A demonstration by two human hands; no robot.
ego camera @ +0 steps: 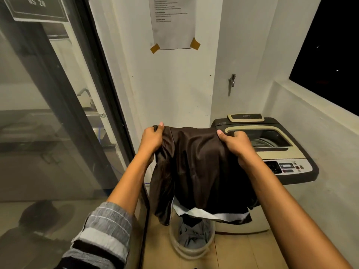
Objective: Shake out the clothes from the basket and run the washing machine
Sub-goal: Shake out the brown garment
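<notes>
A dark brown, shiny piece of clothing [196, 167] is held up in the air by both hands. Its top edge is gripped at one corner by the left hand [152, 137], with the fingers curled round the cloth and the thumb on top. The other corner is gripped the same way by the right hand [234, 141]. The cloth is stretched between the two hands and hangs down, with a white band [204, 213] seen at its lower edge. Right under the hanging cloth, a round, pale plastic basket [191, 247] stands on the wooden floor [242, 253], and grey clothes [191, 236] lie inside it. Just beside the basket, on the right, stands a white and beige top-loading washing machine [272, 150] with its lid closed. A printed paper sheet [172, 22] is taped to the white wall behind.
</notes>
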